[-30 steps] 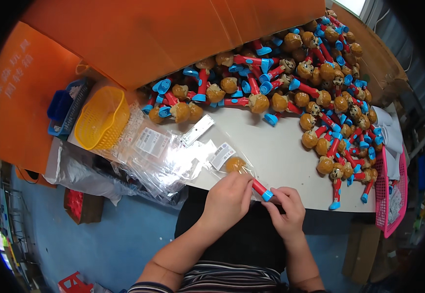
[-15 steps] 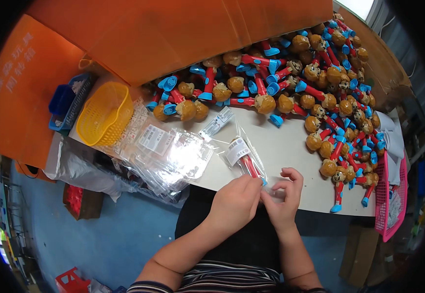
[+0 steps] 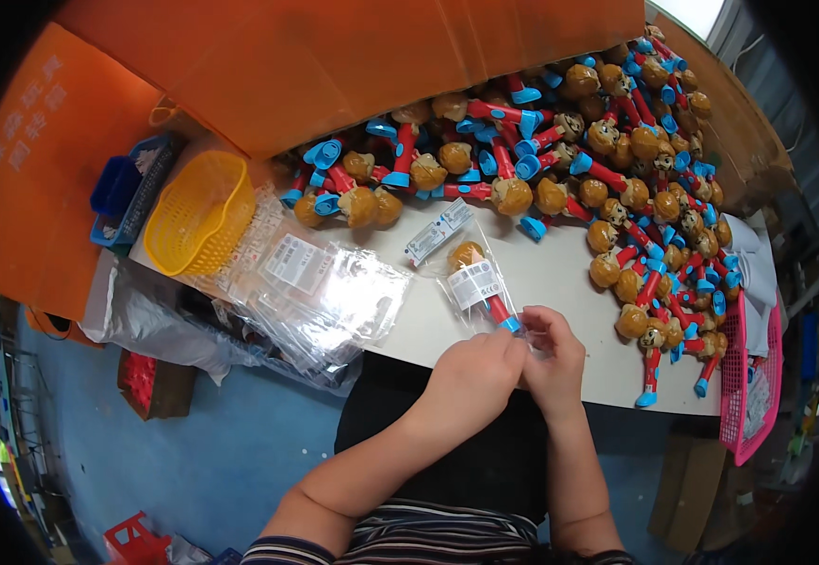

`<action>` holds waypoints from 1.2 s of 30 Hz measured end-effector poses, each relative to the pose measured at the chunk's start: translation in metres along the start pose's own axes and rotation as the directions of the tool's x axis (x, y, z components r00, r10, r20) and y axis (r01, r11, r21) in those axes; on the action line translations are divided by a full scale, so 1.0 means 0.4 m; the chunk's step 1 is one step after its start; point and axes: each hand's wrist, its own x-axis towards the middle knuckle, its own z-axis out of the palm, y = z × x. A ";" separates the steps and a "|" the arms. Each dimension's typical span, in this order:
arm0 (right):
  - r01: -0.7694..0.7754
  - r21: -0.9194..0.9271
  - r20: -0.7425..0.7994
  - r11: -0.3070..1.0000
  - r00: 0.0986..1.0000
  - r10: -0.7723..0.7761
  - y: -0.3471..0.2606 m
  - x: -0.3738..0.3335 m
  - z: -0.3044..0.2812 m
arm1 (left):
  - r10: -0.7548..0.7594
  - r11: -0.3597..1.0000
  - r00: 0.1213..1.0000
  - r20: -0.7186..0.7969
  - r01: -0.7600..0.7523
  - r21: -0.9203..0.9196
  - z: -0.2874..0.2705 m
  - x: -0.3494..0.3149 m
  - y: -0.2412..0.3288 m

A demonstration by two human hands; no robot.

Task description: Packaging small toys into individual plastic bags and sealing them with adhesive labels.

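Observation:
A clear plastic bag (image 3: 490, 252) lies over the table's front part, with a brown-headed toy stick (image 3: 498, 309) inside it. The toy has a red handle and a blue base, and a white label wraps across the bag. My left hand (image 3: 473, 379) is closed, pinching the bag's near end just below the blue base. Close beside it, my right hand (image 3: 557, 363) has its fingers curled in on the same end. The fingertips of both hands nearly meet, and part of their grip is hidden. A folded printed leaflet (image 3: 439, 231) touches the bag's far end.
Many like toys (image 3: 607, 193) heap along the back and right. Flat clear bags (image 3: 334, 292) with labels are stacked at left, beside a yellow basket (image 3: 200, 215) and a blue bin (image 3: 127, 193). An orange board (image 3: 353, 66) stands behind. A pink basket (image 3: 748, 386) hangs at right.
The bagged toy has shifted slightly right, and its brown head now shows beyond the label. My right fingers have curled inward and moved toward my left hand. The leaflet has slid right.

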 end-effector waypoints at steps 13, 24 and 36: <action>-0.595 0.366 0.295 0.715 0.803 0.517 -0.030 -0.015 -0.077 | -0.089 0.991 0.982 -0.169 0.069 -0.118 0.048 -0.037 0.006; -0.691 0.455 0.368 0.562 0.721 0.587 -0.041 -0.002 -0.075 | -0.004 1.000 0.947 -0.322 0.009 0.016 0.103 -0.056 0.004; -0.639 0.480 0.322 0.601 0.766 0.557 -0.033 -0.001 -0.045 | 0.029 0.999 0.967 -0.253 -0.035 -0.019 0.093 -0.049 -0.026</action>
